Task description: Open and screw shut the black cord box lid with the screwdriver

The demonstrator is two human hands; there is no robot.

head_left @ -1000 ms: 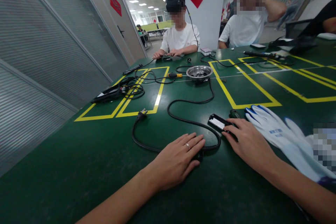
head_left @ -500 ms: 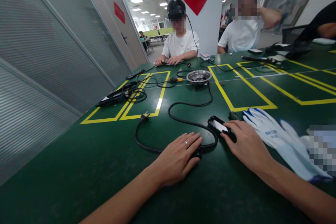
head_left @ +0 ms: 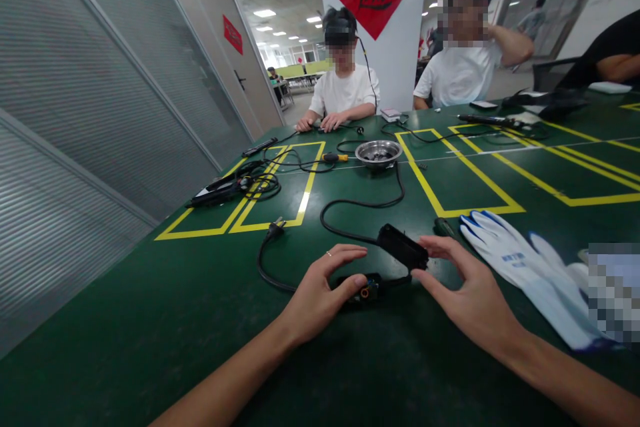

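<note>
My right hand (head_left: 465,277) grips the right end of a black plastic housing cover (head_left: 400,247) between fingers and thumb; it is tilted, its outer side up. Below and left of it, an opened black housing with a circuit board (head_left: 369,287) lies on the table, a copper-coloured ring part showing. My left hand (head_left: 320,290) is at its left end, fingers spread from the thumb, the thumb over the board's edge; whether it touches is unclear. A black power cord (head_left: 270,270) with a plug (head_left: 276,227) runs left from under this hand. Another black cable (head_left: 345,203) curves away behind the cover.
Right of my right hand lie white-blue gloves (head_left: 520,267) and a dark green handle (head_left: 444,227). Farther back stand a metal bowl (head_left: 379,153) with small parts and a yellow-black tool (head_left: 335,158). Coiled cables (head_left: 260,183) lie left. Two people sit across the green table (head_left: 150,320).
My right hand has turned the cover over and brought it left, nearer the board. My left hand has lifted its fingers off the opened housing, uncovering the board.
</note>
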